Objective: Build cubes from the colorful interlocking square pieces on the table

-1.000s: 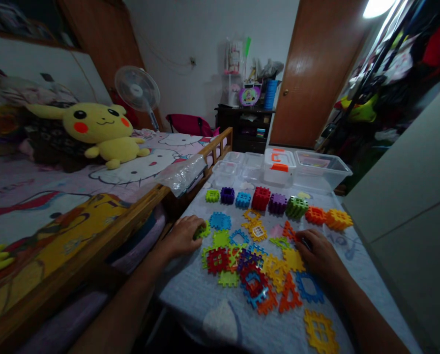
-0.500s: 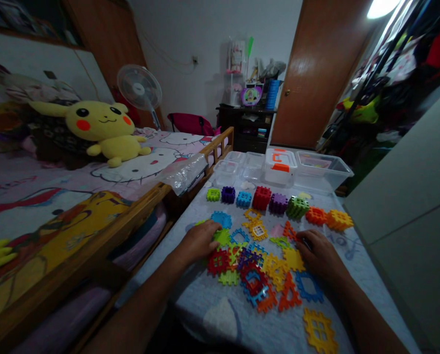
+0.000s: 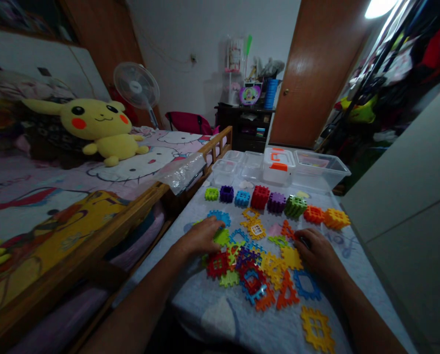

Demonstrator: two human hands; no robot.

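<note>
A heap of flat, toothed plastic building pieces (image 3: 258, 268) in many colours lies on a cloth-covered table (image 3: 220, 314). My left hand (image 3: 202, 236) rests palm down on a light green piece (image 3: 222, 237) at the heap's left edge, fingers curled over it. My right hand (image 3: 317, 254) lies at the heap's right edge next to a yellow piece (image 3: 292, 257), its fingers bent around something small and dark I cannot make out. Behind the heap stands a row of assembled cubes (image 3: 277, 203) in several colours.
Clear plastic bins (image 3: 321, 169) and a white box with orange clasps (image 3: 278, 166) stand at the table's far end. A wooden bed rail (image 3: 142, 204) runs along the left, with a yellow plush toy (image 3: 98, 125) on the bed. A grey cabinet (image 3: 407, 196) is on the right.
My left hand moved right from the table's left edge onto the light green piece at the heap. My right hand stayed where it was.
</note>
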